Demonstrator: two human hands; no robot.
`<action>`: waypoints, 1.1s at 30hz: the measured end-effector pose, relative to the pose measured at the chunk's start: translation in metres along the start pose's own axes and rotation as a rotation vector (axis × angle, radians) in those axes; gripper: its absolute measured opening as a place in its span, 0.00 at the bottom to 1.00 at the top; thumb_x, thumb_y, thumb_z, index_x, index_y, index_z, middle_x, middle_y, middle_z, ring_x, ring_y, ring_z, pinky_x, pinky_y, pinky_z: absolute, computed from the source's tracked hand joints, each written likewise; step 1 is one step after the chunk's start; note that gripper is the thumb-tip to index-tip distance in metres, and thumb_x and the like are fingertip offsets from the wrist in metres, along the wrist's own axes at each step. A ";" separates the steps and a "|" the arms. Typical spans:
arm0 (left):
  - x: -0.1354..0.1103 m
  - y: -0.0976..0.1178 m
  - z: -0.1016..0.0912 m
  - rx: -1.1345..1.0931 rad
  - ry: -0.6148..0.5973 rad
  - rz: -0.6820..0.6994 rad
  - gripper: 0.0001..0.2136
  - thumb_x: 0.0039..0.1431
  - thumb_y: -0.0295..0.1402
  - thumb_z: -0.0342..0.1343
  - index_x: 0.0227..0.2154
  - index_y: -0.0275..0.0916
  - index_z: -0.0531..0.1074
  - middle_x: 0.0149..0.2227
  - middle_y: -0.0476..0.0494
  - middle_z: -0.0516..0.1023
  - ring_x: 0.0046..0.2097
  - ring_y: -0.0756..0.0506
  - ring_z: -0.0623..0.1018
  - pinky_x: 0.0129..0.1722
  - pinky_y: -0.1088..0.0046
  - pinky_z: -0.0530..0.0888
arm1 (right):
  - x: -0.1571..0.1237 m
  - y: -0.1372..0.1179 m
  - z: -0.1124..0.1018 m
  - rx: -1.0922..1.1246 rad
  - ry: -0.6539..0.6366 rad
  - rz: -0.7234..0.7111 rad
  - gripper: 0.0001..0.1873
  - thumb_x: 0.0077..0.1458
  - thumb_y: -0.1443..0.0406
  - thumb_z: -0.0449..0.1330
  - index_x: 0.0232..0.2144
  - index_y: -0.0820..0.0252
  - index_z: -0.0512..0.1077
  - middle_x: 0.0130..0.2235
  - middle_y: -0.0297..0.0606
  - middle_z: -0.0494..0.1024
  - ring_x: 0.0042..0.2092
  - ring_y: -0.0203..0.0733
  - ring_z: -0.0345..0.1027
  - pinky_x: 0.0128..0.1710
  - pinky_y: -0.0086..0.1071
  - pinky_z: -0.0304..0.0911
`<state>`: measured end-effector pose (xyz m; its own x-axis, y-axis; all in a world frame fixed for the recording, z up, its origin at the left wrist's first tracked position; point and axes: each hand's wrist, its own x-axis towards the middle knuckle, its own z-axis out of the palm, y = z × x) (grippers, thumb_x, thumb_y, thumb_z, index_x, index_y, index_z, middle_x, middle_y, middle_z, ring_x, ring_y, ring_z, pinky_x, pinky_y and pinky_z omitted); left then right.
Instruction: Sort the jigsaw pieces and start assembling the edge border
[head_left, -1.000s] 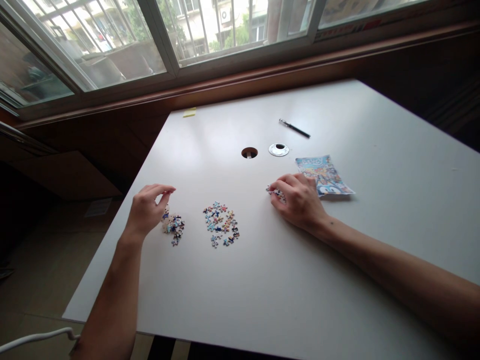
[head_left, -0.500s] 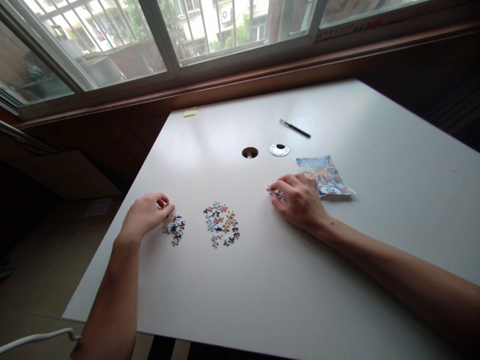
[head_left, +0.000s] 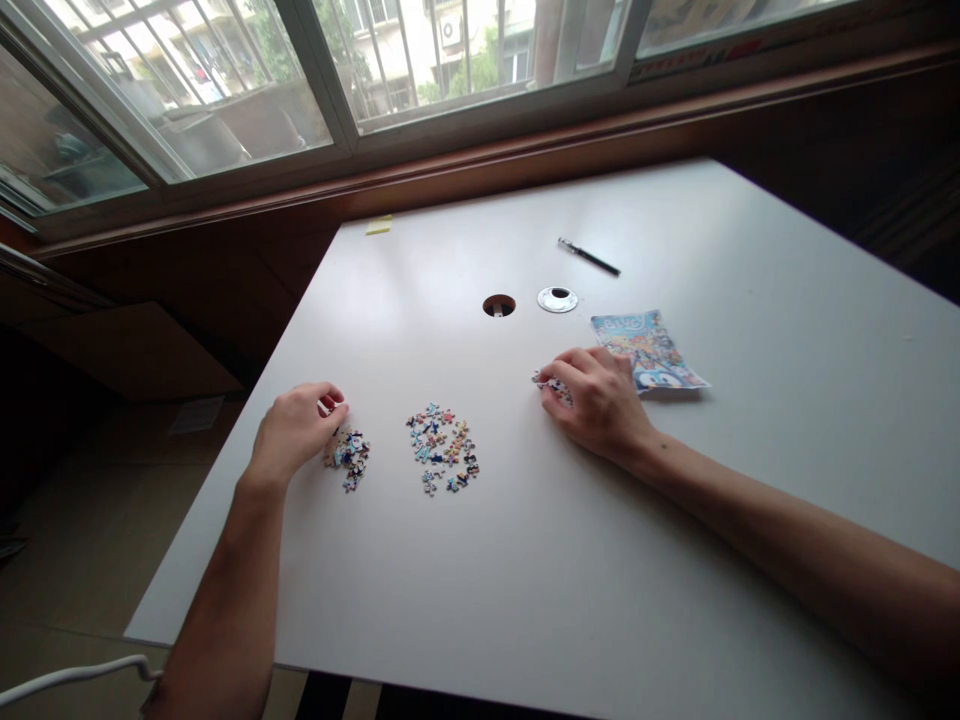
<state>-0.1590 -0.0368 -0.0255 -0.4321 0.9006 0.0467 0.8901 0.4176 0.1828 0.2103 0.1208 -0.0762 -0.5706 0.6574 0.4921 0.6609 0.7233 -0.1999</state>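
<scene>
- Handling loose jigsaw pieces looks to be the step in hand; the head view shows three clusters on the white tabletop (head_left: 480, 580).
- Left hand (head_left: 296, 425): at the far edge of the left pile (head_left: 349, 450), thumb and forefinger drawn close together. Something small may sit between the fingertips, but I cannot tell whether a piece is gripped.
- Right hand (head_left: 596, 400): curled over the right cluster (head_left: 561, 391), pieces showing between thumb and fingers. Whether it grasps any or only rests there, I cannot tell.
- Middle group (head_left: 451, 450): a loose, roughly oval patch between the hands, touched by neither, with gaps among its pieces. The left pile is more heaped.
- Illustrated sheet (head_left: 654, 350): beside the right hand and partly hidden by it; the black pen (head_left: 590, 257) and round grommet cover (head_left: 557, 300) lie farther off.
- Next move, as I judge it, calls for a fine fingertip pinch on a single piece, without dragging its neighbours, and a steady right hand so its cluster does not scatter.
</scene>
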 end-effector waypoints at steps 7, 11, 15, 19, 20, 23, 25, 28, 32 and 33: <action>0.000 0.005 0.004 -0.091 0.103 0.081 0.08 0.57 0.39 0.57 0.33 0.42 0.76 0.33 0.48 0.78 0.32 0.47 0.77 0.36 0.72 0.72 | 0.000 -0.001 0.000 -0.004 0.027 -0.016 0.06 0.58 0.66 0.59 0.34 0.57 0.76 0.40 0.39 0.79 0.45 0.49 0.65 0.45 0.42 0.48; -0.002 0.014 0.005 -0.165 0.160 0.124 0.07 0.58 0.37 0.57 0.33 0.40 0.76 0.35 0.48 0.77 0.31 0.50 0.77 0.36 0.74 0.74 | 0.000 -0.001 -0.001 -0.013 0.049 -0.035 0.05 0.57 0.67 0.59 0.34 0.57 0.76 0.40 0.39 0.79 0.45 0.49 0.65 0.45 0.42 0.48; -0.004 0.024 0.009 -0.265 0.194 0.187 0.07 0.59 0.35 0.57 0.32 0.39 0.77 0.38 0.47 0.77 0.31 0.51 0.77 0.34 0.75 0.76 | 0.001 -0.002 -0.003 -0.010 0.079 -0.066 0.05 0.57 0.68 0.59 0.33 0.57 0.76 0.38 0.39 0.80 0.43 0.49 0.65 0.45 0.42 0.49; -0.004 0.029 0.016 -0.388 0.216 0.271 0.07 0.59 0.33 0.57 0.34 0.38 0.79 0.43 0.45 0.77 0.33 0.51 0.79 0.38 0.74 0.80 | 0.001 -0.003 -0.004 -0.001 0.107 -0.089 0.05 0.57 0.69 0.59 0.32 0.57 0.75 0.36 0.38 0.80 0.43 0.48 0.66 0.45 0.42 0.49; -0.004 0.031 0.017 -0.416 0.214 0.299 0.07 0.59 0.32 0.57 0.35 0.38 0.79 0.43 0.45 0.77 0.35 0.50 0.79 0.40 0.73 0.81 | 0.001 -0.003 -0.005 0.001 0.114 -0.093 0.05 0.57 0.69 0.59 0.32 0.57 0.75 0.36 0.38 0.80 0.42 0.48 0.66 0.45 0.42 0.49; -0.007 0.035 0.019 -0.535 0.193 0.382 0.07 0.59 0.31 0.58 0.37 0.39 0.80 0.45 0.43 0.77 0.43 0.46 0.80 0.46 0.68 0.82 | 0.001 -0.005 -0.006 -0.004 0.137 -0.115 0.05 0.56 0.70 0.59 0.32 0.57 0.74 0.34 0.37 0.80 0.42 0.47 0.67 0.46 0.42 0.49; -0.009 0.039 0.020 -0.620 0.152 0.412 0.07 0.60 0.30 0.57 0.38 0.39 0.80 0.45 0.42 0.78 0.45 0.45 0.80 0.47 0.66 0.82 | 0.002 -0.005 -0.008 -0.014 0.150 -0.145 0.04 0.56 0.70 0.59 0.32 0.58 0.74 0.34 0.36 0.80 0.42 0.47 0.67 0.47 0.42 0.49; -0.011 0.045 0.020 -0.700 0.077 0.429 0.07 0.62 0.29 0.57 0.39 0.39 0.79 0.42 0.43 0.80 0.42 0.45 0.81 0.45 0.66 0.82 | 0.002 -0.006 -0.009 -0.033 0.165 -0.207 0.04 0.56 0.71 0.60 0.32 0.57 0.73 0.34 0.35 0.80 0.42 0.46 0.67 0.49 0.42 0.49; -0.014 0.053 0.021 -0.805 0.016 0.464 0.06 0.62 0.30 0.59 0.36 0.37 0.80 0.42 0.40 0.80 0.41 0.45 0.81 0.42 0.67 0.83 | 0.002 -0.006 -0.010 -0.014 0.182 -0.271 0.06 0.54 0.72 0.59 0.34 0.56 0.72 0.35 0.34 0.81 0.43 0.46 0.68 0.50 0.42 0.49; -0.015 0.055 0.022 -0.830 0.005 0.460 0.06 0.61 0.30 0.59 0.36 0.37 0.80 0.42 0.40 0.80 0.41 0.45 0.81 0.42 0.67 0.83 | 0.002 -0.006 -0.011 0.006 0.182 -0.273 0.06 0.54 0.72 0.59 0.34 0.56 0.72 0.35 0.33 0.81 0.43 0.45 0.68 0.51 0.42 0.49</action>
<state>-0.1008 -0.0249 -0.0378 -0.0670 0.9541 0.2919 0.5868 -0.1989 0.7849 0.2106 0.1152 -0.0653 -0.6294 0.3906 0.6717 0.4925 0.8692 -0.0440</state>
